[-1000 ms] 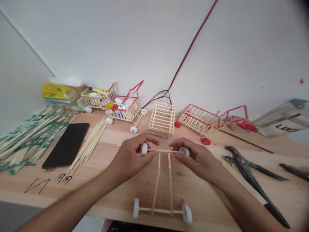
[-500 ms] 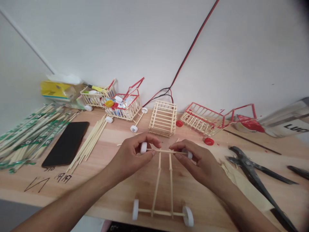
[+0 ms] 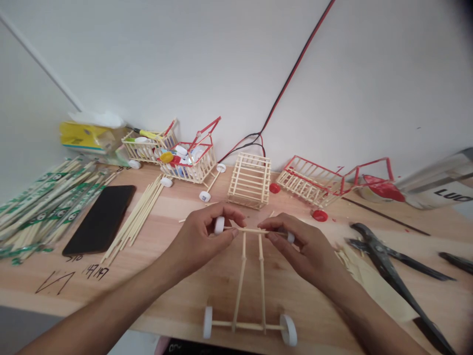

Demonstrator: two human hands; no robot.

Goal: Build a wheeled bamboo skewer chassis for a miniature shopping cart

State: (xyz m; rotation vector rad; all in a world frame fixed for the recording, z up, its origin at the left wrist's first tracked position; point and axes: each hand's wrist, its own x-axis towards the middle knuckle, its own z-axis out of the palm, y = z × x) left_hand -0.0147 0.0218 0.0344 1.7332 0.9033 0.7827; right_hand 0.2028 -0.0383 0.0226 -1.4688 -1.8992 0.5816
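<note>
My left hand (image 3: pixel 207 231) pinches the left end of a thin wooden axle (image 3: pixel 251 230), beside a white bottle-cap wheel (image 3: pixel 219 225). At the other end my right hand (image 3: pixel 295 241) grips the same axle near a second white wheel (image 3: pixel 290 237), partly hidden by the fingers. Under the axle, two sticks (image 3: pixel 242 276) of a wooden frame run toward me. They meet a nearer axle (image 3: pixel 254 326) with a white wheel (image 3: pixel 208 322) on its left and another (image 3: pixel 288 330) on its right. Whether the held axle is fixed to the sticks I cannot tell.
Behind stand a plain stick basket (image 3: pixel 250 180), a red-trimmed cart (image 3: pixel 310 182) and a cart of bottle caps (image 3: pixel 188 158). To the left lie loose sticks (image 3: pixel 138 217), a black phone (image 3: pixel 99 219) and wrapped chopsticks (image 3: pixel 48 207). Pincers (image 3: pixel 380 256) lie at right.
Both hands keep their grip on the axle in nearly the same place. The view has shifted very slightly; nothing else has visibly moved.
</note>
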